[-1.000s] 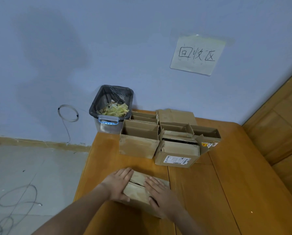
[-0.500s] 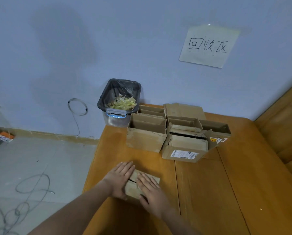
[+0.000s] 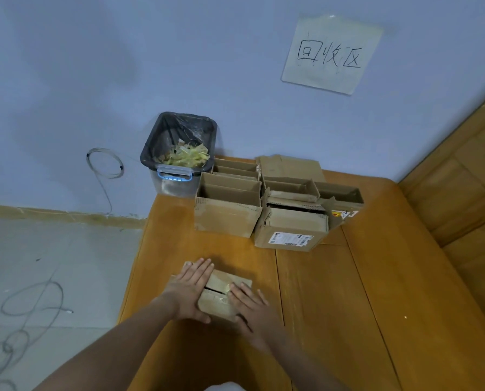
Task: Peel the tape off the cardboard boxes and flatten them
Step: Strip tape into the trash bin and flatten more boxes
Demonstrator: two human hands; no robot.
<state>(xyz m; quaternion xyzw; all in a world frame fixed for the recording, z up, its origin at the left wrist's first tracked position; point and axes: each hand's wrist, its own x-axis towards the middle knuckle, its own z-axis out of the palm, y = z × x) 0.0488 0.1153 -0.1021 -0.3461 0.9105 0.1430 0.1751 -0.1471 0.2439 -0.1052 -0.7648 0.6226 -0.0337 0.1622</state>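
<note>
1. Small cardboard box (image 3: 220, 296) sits on the wooden table (image 3: 348, 306) near its front-left edge, under both hands. A dark seam runs across its top between two flaps; a glossy strip on it looks like tape, too blurred to be sure.
2. Left hand (image 3: 189, 292): flat, fingers straight and together, palm down on the box's left part, fingertips past its far edge. Thumb lies along the near-left corner. Pressing, not gripping.
3. Right hand (image 3: 249, 303): flat, fingers straight and slightly spread, resting on the box's right part, fingertips near the seam. Holds nothing.
4. Floor at left: loose cables (image 3: 24, 306), one wire coil (image 3: 104, 162) against the wall.
5. One bin (image 3: 179, 153), black liner, yellowish scraps inside, stands at the table's far-left corner, just beside the stack.
6. Cluster of open cardboard boxes (image 3: 227, 213) at the table's far edge, well apart from the hands. I count about six, packed touching; the rear ones overlap, so the count is approximate. One box with a shipping label (image 3: 290, 239) at front right.
7. One paper sign (image 3: 331, 53), handwritten characters, on the wall at upper right.
</note>
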